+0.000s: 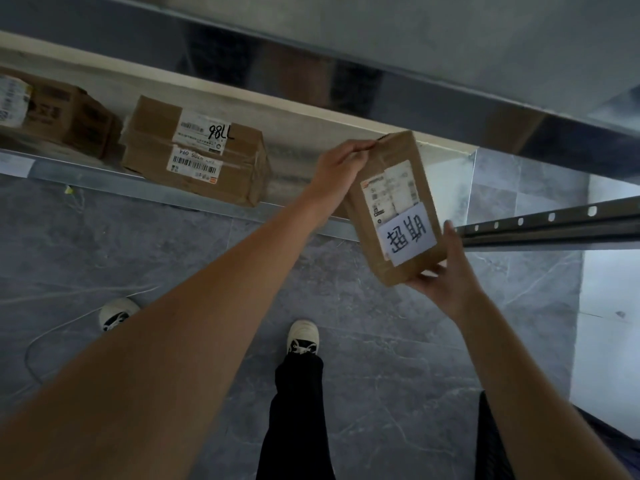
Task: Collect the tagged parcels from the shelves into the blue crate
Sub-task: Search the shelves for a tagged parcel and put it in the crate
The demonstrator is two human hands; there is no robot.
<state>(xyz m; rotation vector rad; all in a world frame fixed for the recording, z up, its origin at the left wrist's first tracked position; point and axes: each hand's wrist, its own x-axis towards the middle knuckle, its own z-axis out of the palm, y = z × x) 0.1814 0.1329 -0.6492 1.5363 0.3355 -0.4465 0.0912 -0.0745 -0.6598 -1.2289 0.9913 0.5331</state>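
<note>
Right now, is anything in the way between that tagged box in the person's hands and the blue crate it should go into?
Can't say: no blue crate shows in this view. The tagged box is clear of the shelf, held in the air by the left hand at its top and the right hand at its bottom. Only floor lies below.

Matt brown cardboard parcel (391, 209), white paper tag (407, 237); glossy grey stone-look floor (381, 375).

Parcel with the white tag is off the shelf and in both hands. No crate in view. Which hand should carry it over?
Probably the right hand: it cups the tagged parcel from beneath at its near end, bearing the weight. The left hand only pinches the far top edge, so it can let go.
</note>
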